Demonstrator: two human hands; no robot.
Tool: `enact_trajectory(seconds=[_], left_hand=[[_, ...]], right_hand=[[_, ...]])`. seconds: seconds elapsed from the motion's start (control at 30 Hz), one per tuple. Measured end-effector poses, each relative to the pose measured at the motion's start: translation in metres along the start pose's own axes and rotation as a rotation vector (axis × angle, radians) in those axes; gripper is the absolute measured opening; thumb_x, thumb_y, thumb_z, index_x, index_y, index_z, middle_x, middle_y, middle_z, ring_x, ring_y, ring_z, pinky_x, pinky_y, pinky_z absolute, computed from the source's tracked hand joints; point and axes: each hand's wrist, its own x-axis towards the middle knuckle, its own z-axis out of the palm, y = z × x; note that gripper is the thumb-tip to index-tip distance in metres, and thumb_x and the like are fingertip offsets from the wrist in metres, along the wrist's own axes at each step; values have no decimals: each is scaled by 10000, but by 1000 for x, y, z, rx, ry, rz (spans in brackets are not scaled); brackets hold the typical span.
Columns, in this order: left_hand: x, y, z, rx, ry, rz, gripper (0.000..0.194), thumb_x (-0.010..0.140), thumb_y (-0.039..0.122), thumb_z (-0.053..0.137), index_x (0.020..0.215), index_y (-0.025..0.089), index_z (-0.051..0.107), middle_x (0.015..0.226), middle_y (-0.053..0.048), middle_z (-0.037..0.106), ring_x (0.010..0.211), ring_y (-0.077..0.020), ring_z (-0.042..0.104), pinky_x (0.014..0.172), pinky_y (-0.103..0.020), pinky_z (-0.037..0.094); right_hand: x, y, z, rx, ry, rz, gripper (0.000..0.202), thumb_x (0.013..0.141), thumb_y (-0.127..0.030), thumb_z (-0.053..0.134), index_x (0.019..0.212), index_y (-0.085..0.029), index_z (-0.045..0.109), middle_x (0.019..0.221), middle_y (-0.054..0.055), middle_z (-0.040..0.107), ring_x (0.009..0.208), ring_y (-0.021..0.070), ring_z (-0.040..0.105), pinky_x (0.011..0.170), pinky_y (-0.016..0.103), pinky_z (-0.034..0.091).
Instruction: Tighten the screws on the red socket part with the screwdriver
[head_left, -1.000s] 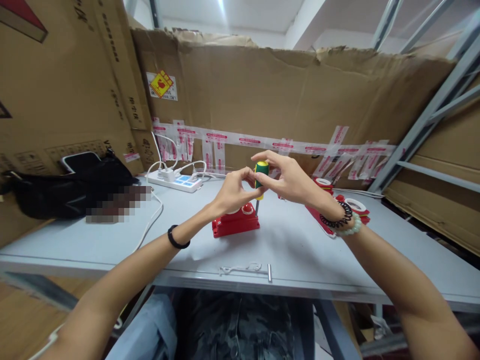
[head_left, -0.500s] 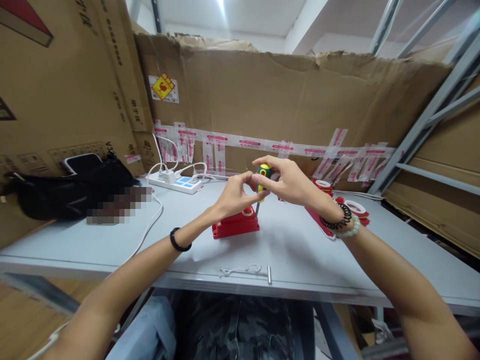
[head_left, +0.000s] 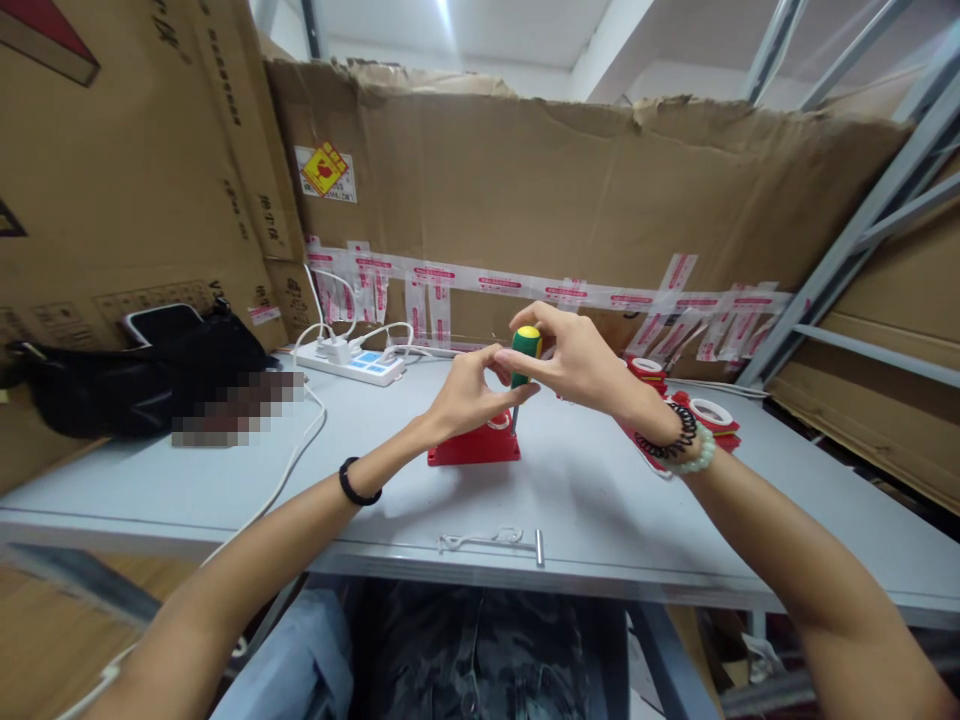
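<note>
A screwdriver (head_left: 527, 350) with a green and yellow handle stands nearly upright, its shaft reaching down to the right end of a red box-shaped part (head_left: 472, 448). The tip is too small to make out. My right hand (head_left: 576, 362) grips the handle from the right, thumb and fingers curled round it. From the left, my left hand (head_left: 469, 390) closes its thumb and index finger about the lower handle, above the red part. A white ring on top of that part is half hidden behind my left hand.
More red parts with white rings (head_left: 711, 412) lie to the right, partly behind my right wrist. A power strip (head_left: 349, 365) with white cables stands at the back left, near a black bag (head_left: 150, 385). A small metal bar (head_left: 539, 548) with string lies at the front edge. Cardboard (head_left: 570, 200) walls the back.
The screwdriver handle has turned: the yellow side that faced me now shows green. My right fingers have shifted slightly upward, and the red part sits almost where it was.
</note>
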Motion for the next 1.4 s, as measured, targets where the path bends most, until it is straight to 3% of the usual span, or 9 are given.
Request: enact_trajectory(seconds=[0.1,0.2,0.37,0.53,0.7,0.87,1.0,1.27,1.4], left_hand=[[0,-5,-6,44,-131,32,297,783,440,621,898,168,597,894,-36,648,820,-180,578,738,-285,429],[-4,-18,-17,169,-459,63,544,709,508,675,1138,207,530,1140,-73,589,976,-235,545,803,-317,417],[-11,-37,-32,340,-719,-81,725,657,495,704,1267,207,440,948,-53,584,818,-218,541,681,-279,393],[-13,-37,-31,349,-713,-90,725,670,493,685,1283,218,412,780,-2,535,700,-188,509,609,-253,360],[-14,-38,-30,346,-699,-77,673,674,505,673,1237,227,430,797,-1,542,700,-183,508,614,-249,352],[-14,-38,-30,329,-689,-62,653,675,488,671,1225,226,437,754,10,533,689,-187,512,615,-252,352],[-14,-40,-30,309,-683,-57,708,669,493,682,1271,236,412,762,5,524,725,-202,527,619,-256,362],[-19,-34,-27,327,-683,-59,788,677,507,670,1346,233,357,855,-25,571,798,-218,542,673,-272,391],[-20,-29,-26,339,-688,-60,777,688,510,658,1340,213,358,876,-37,579,806,-221,548,678,-275,393]], right_hand=[[0,4,-7,100,-121,-73,297,828,-355,581,1052,-159,593,860,35,635,678,117,542,633,262,413],[2,8,-13,129,-196,-91,262,831,-322,577,1035,-161,615,897,47,641,739,136,560,675,280,433],[4,6,-16,102,-199,-88,234,800,-358,628,924,-160,618,797,29,631,672,126,528,624,273,408],[6,-4,0,-192,2,62,230,744,-360,656,688,-176,530,593,-6,542,521,107,422,522,261,301],[8,-5,19,-480,156,79,270,832,-418,508,695,-187,534,575,27,528,535,153,436,534,289,243],[8,3,2,-80,-186,-44,265,875,-356,477,1096,-215,517,782,11,603,644,144,496,600,271,350],[10,11,-12,203,-388,-138,258,845,-354,551,1057,-206,558,857,14,604,692,122,506,619,250,397],[3,11,21,-127,147,157,255,805,-377,579,686,-199,441,546,-32,470,490,100,375,513,255,285],[0,11,23,-157,166,121,236,823,-403,541,731,-206,450,547,-38,461,495,112,382,535,268,298]])
